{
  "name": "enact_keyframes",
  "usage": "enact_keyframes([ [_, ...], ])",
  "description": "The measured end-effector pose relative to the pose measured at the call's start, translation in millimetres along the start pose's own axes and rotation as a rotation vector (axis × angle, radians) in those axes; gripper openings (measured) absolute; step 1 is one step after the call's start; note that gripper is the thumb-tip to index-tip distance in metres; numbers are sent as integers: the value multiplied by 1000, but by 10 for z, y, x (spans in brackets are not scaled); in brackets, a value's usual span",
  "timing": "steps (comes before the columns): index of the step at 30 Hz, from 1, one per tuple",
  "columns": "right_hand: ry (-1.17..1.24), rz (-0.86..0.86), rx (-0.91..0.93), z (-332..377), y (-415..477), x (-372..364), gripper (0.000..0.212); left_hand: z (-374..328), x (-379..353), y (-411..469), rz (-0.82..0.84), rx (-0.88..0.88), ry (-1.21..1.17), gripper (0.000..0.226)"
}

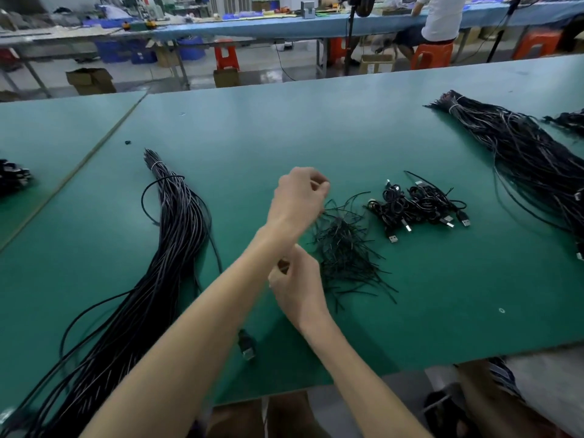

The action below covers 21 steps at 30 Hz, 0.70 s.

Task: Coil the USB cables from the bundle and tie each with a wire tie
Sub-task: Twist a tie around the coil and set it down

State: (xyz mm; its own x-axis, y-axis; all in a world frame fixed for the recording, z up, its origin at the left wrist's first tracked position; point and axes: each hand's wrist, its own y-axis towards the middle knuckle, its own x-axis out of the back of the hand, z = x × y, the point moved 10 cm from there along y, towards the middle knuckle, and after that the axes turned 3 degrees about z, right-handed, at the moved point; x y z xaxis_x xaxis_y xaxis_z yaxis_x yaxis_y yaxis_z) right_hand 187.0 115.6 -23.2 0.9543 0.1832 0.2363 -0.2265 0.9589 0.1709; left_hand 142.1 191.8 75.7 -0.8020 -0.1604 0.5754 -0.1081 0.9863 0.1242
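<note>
A long bundle of black USB cables [170, 241] lies on the left of the green table [316, 131], tied near its far end. A loose pile of black wire ties [344, 251] sits at the centre. Just right of it is a heap of coiled, tied cables [417, 205]. My left hand [298, 197] hovers over the far edge of the tie pile with its fingers curled, and I see nothing in it. My right hand [295, 287] is at the pile's near left edge, fingers curled by my left wrist. My left forearm hides its fingertips.
A second large cable bundle [521, 153] lies at the far right, with more cables at the right edge. A USB plug [247, 346] rests near the table's front edge under my left forearm. Dark items [12, 177] sit at the far left. A seated person [439, 23] is at a far bench.
</note>
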Motion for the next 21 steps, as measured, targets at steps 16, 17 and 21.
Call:
enact_keyframes([
  [16, -78, 58, 14, 232, -58, -30, 14, 1331, 1270, -632, -172, 249, 1007, 31],
  [17, -88, 71, 16, 234, -58, -44, 13, 1302, 1207, -667, -187, 204, 1048, 31],
  [21, -99, 97, 24, 248, -67, -72, 15, 1319, 1022, -716, -148, 232, 1076, 54],
])
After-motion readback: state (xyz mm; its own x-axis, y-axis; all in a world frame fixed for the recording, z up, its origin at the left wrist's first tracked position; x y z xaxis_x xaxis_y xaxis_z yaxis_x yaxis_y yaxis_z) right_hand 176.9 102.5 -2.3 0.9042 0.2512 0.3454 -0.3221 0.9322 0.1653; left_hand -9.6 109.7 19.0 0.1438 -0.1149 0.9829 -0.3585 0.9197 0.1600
